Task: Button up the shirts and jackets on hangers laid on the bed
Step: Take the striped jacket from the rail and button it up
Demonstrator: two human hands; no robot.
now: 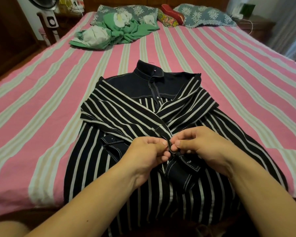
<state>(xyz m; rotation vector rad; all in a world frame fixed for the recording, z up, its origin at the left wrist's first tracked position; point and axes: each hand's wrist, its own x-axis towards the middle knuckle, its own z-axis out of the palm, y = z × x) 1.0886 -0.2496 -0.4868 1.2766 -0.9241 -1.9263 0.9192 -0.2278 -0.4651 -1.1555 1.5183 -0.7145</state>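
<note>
A dark navy shirt (143,120) with white stripes lies face up on the bed, collar pointing away from me, its plain navy yoke at the top. Both sleeves are folded across the chest and cross in the middle. My left hand (147,151) and my right hand (202,146) meet at the end of one sleeve, each pinching the edge of its cuff (169,142) between thumb and fingers. A second navy cuff (183,170) with white stitching lies just under my hands. No hanger is visible.
The bed (41,103) has a pink, white and beige striped sheet. A crumpled green and white cloth (113,35) lies at the far left, near patterned pillows (203,16) at the headboard. A standing fan (50,17) is beside the bed at far left.
</note>
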